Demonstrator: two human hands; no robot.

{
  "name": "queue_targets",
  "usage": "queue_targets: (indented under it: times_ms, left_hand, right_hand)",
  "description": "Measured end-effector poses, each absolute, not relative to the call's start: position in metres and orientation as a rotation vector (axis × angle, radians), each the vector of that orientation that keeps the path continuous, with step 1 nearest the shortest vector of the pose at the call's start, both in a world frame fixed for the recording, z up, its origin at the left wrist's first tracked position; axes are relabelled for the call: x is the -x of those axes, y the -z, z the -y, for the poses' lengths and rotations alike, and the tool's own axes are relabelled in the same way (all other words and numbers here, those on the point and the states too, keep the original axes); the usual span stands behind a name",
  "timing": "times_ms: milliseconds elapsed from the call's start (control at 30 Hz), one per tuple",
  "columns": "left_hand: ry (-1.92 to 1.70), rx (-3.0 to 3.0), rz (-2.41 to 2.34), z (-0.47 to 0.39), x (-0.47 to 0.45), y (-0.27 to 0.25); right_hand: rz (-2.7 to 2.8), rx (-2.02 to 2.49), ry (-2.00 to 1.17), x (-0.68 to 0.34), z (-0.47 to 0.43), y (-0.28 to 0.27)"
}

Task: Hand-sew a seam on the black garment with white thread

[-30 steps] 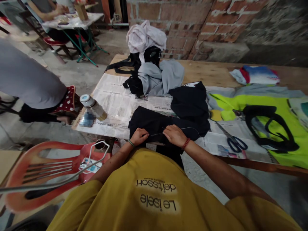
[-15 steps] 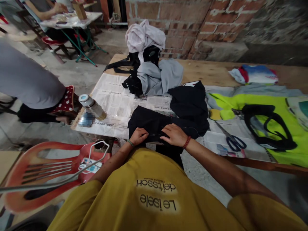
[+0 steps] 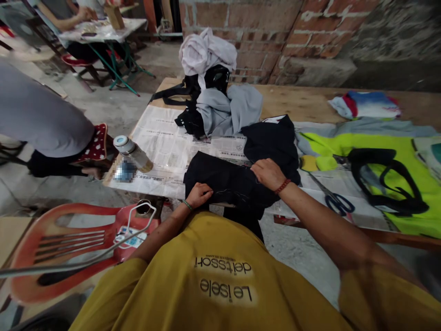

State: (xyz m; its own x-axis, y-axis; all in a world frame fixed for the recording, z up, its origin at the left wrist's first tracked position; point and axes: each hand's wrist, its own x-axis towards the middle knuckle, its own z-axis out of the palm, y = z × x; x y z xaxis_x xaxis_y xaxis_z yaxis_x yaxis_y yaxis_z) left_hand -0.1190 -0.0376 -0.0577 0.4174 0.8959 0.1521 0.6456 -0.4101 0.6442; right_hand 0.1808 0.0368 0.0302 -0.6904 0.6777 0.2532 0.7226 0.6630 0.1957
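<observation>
A dark navy garment (image 3: 220, 179) lies along the near edge of the table, with a pale line of stitching or thread on it. My left hand (image 3: 200, 195) is closed on its near left edge. Farther right, my right hand (image 3: 268, 174) has its fingers curled onto the same cloth, beside a bunched dark part (image 3: 272, 140) with a white patch. Both sets of fingertips are partly hidden. Scissors (image 3: 332, 197) with dark handles lie to the right of my right hand, beside a yellow round piece (image 3: 308, 162).
Grey cloth (image 3: 244, 108) and a white bundle (image 3: 206, 53) are piled at the back. A bottle (image 3: 132, 154) stands near the left table corner. Neon yellow fabric (image 3: 413, 184) with black straps covers the right side. A red chair (image 3: 69, 211) and a seated person (image 3: 41, 110) are at left.
My right hand has moved right and slightly away from me along the dark garment, whose right part has shifted and creased differently. My left hand stays in place.
</observation>
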Motion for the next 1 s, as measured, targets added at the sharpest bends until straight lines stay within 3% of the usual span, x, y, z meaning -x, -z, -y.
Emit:
queue_targets:
  times_ms: [167, 433, 733, 1000]
  left_hand:
    - [-0.689, -2.178, -1.307, 0.037, 0.118, 0.059]
    - [-0.706, -2.197, -1.288, 0.038, 0.118, 0.058]
    - [-0.707, -2.197, -1.287, 0.038, 0.119, 0.060]
    - [-0.683, -2.193, -1.294, 0.038, 0.118, 0.056]
  right_hand:
    - [2.625, 1.300, 0.310, -0.197, -0.045, -0.034]
    - [2.673, 1.071, -0.567, -0.132, 0.009, -0.005]
    - [2.345, 1.161, -0.723, -0.125, -0.008, -0.005]
    - [2.512, 1.086, -0.823, -0.118, 0.000, -0.003]
